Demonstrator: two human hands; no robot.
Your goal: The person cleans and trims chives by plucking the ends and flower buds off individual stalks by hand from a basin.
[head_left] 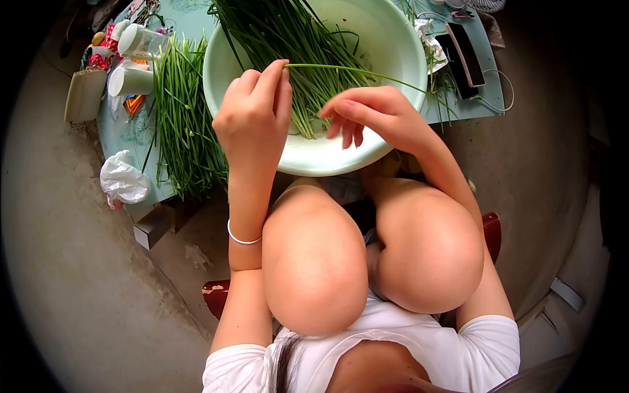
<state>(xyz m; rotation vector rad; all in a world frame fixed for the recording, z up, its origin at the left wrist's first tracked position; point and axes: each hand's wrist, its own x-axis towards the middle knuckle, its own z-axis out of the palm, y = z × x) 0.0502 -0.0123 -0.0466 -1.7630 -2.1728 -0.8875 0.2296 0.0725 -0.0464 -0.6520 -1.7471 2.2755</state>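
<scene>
Knees fill the lower middle of the head view, bare and side by side, with a white shirt below them and a red stool edge showing at the left. Above the knees, a pale green basin sits at the near edge of a light blue table. Inside the basin lies a heap of green chive stalks, running from the far rim down toward the near side; the basin's right half is bare.

Over the near part of the basin, the left hand is pinched closed on one end of a single chive stalk, thumb and fingertips meeting at the top; a thin white bracelet rings that forearm. The stalk stretches rightward across the basin toward its right rim. The right hand hovers just beside, fingers loosely curled and pointing down at the heap, with the stalk passing just above it; whether it grips anything I cannot tell.

Left of the basin, a second bundle of chives lies on the table. Beyond it two white cups lie on their sides; what they hold cannot be seen. A crumpled white bag sits at the table's near-left corner. Right of the basin lie a dark phone and a white cable.
</scene>
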